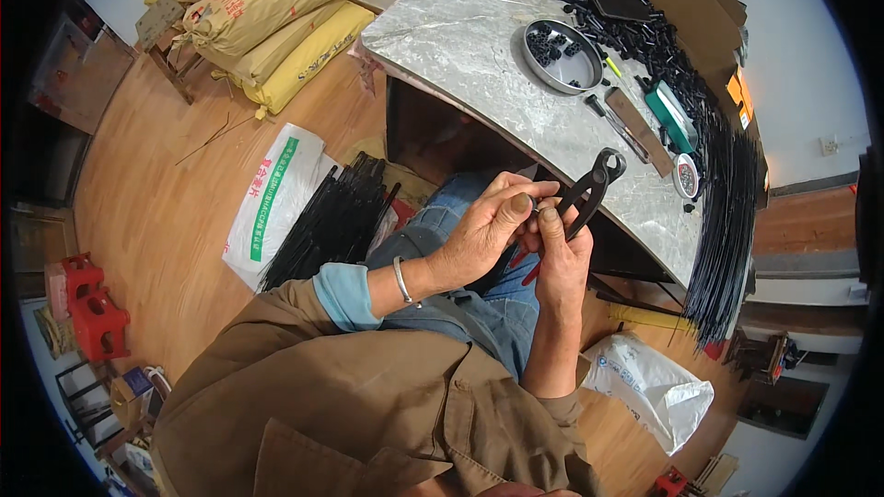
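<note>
Above my lap, close to the table's near edge, my two hands meet fingertip to fingertip. My right hand (564, 253) is closed round a pair of black end-cutting pincers (589, 195), whose rounded jaws point up and away over the table edge. Red grips of the pincers show below the fingers. Thumb and fingers of my left hand (488, 232) pinch a small dark piece (535, 207), which the right fingertips also touch. Its exact kind is too small to make out. A silver bangle sits on my left wrist.
On the grey marbled table (442, 23) lie a round metal tin (580, 69) with small black parts, a heap of black tubular parts (635, 32) and long black rods (723, 221). More black rods (336, 221) lie left of my legs. Yellow sacks (276, 23) are stacked far left.
</note>
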Motion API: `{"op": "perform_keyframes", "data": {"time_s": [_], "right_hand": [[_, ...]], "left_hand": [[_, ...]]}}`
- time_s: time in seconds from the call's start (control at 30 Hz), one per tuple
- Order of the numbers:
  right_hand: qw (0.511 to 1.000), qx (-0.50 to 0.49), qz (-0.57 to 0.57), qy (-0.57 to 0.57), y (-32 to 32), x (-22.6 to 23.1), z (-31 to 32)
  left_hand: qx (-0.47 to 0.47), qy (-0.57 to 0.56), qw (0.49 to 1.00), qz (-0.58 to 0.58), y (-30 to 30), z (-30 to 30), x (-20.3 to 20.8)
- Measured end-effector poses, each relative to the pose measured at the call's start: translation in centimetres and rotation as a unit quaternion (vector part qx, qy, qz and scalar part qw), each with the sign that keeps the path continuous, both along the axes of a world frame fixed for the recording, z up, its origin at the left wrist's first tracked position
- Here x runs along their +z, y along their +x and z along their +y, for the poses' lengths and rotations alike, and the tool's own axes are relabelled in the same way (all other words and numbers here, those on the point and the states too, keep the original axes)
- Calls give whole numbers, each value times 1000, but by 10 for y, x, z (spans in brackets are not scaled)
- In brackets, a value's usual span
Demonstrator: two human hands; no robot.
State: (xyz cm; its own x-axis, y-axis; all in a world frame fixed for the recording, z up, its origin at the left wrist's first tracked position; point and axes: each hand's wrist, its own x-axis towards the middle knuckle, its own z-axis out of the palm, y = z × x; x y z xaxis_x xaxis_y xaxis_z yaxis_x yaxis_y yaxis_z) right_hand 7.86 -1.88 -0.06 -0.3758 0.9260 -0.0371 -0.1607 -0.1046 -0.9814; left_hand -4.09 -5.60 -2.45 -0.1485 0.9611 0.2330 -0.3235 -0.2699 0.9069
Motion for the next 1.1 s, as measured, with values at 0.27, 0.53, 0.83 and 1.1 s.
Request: {"op": "perform_keyframes", "data": {"time_s": [0.27,0.53,0.83,1.1], "right_hand": [[1000,6,9,-10,5,-1,-1],[1000,-21,15,-2,1,-2,-4],[1000,-11,17,0,1,-2,-3],[1000,-20,15,3,2,-2,-3]], "left_hand": [[6,0,1000,2,2,-1,1],[5,5,999,37,2,-1,0],[1,1,1000,26,3,0,-1],[5,6,999,34,3,0,1]]}}
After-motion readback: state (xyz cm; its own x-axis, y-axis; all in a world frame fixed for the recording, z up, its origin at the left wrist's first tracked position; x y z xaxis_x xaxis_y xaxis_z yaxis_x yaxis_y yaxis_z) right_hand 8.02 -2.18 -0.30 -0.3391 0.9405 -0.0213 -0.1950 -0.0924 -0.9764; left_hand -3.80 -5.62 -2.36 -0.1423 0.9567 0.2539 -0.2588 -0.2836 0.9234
